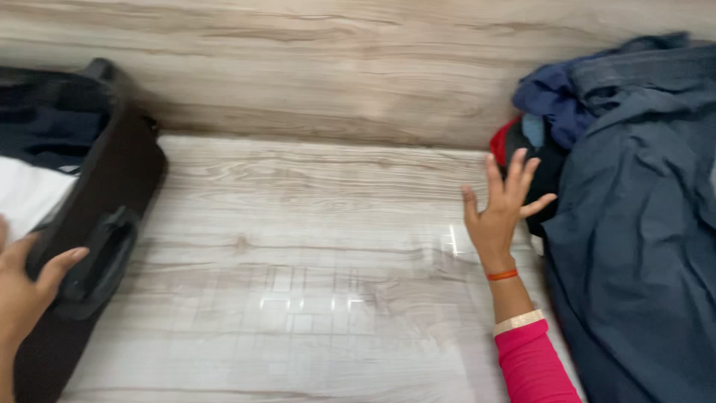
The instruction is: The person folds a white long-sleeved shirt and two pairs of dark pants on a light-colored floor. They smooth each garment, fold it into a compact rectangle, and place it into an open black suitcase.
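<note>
**Open hands between a black suitcase and a heap of clothes**

At the far left, the left hand (26, 287) is seen only in part, cut off by the picture's edge. Its fingers are loosely spread and nothing is gripped; the thumb is laid against the side of a black suitcase (112, 194), just beside the moulded carry handle (101, 257) that is set into that side. The suitcase is stood open, and inside it, above and behind the left hand, dark folded fabric (45, 119) and a white garment (26, 194) are packed. Whether the palm itself is pressed to the case cannot be told.

Between the two hands a pale, wood-grained tabletop (313, 246) is stretched, glossy enough that a grid of light is reflected on it. Behind it, a wall panel (335, 67) of the same wood grain is raised.

To the right, the right hand (503, 205) is held up with the fingers fanned wide apart and nothing held. An orange band (503, 275) is worn at the wrist, a pale bangle (517, 322) lower on the forearm, and a pink sleeve (533, 366) below that. Just beyond the fingertips and along the outer side of this hand, a heap of clothes is piled: a large slate-blue garment (641, 246) nearest the arm, a darker blue piece (556, 97) above it, and a strip of red cloth (501, 138) near the fingertips. Whether the fingertips touch the heap cannot be told.
</note>
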